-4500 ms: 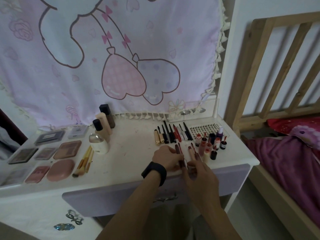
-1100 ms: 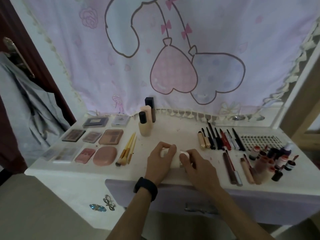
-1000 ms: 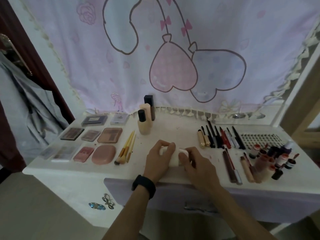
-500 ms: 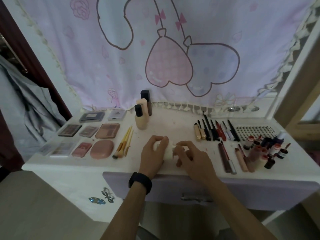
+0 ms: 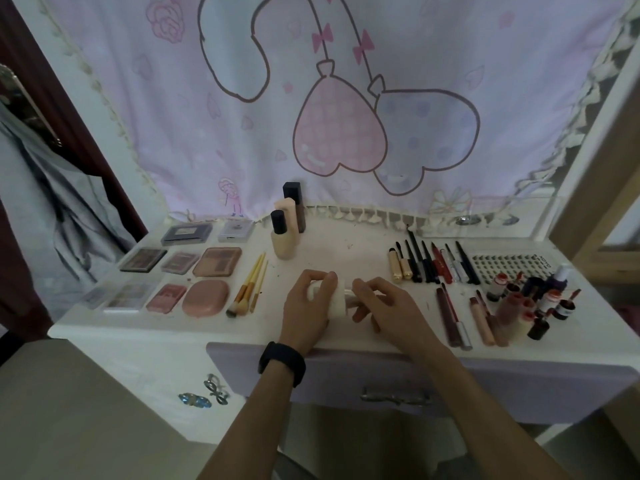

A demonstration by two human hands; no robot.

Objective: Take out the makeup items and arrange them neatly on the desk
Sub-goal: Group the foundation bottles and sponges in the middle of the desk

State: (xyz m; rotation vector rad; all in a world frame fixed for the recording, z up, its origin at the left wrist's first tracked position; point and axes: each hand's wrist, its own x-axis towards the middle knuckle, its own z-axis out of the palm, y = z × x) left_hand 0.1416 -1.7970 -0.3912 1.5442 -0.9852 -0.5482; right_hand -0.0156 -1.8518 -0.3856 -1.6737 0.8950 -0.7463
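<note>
— Why hold the white bottle [image 5: 337,303] on its side, low over the front middle of the counter [image 5: 346,252]?

— Looks like cap work, at a guess. Wraps the left hand [image 5: 306,308] round the body in a closed grip. Pinches the neck end with the right hand [image 5: 393,315], also a closed grip. Keeps both wrists near the front edge, likely for steadiness.

— And why lay out the rest that way?

— Sorts by kind: flat palettes [image 5: 216,261] in a grid at left, brushes [image 5: 249,289] just beside them, tall bottles [image 5: 285,237] upright at the back, pencils [image 5: 433,265] in a row at right, small lip tubes [image 5: 516,303] huddled far right, near that edge.

— Room to set it down?

— Plenty in the bare middle, between brushes and pencils. Belongs upright beside the tall bottles, probably. Tight only at right: risks toppling the standing tubes with a wide sweep. Worth minding the front edge too, just under the hands, above the drawer [image 5: 450,382].
</note>
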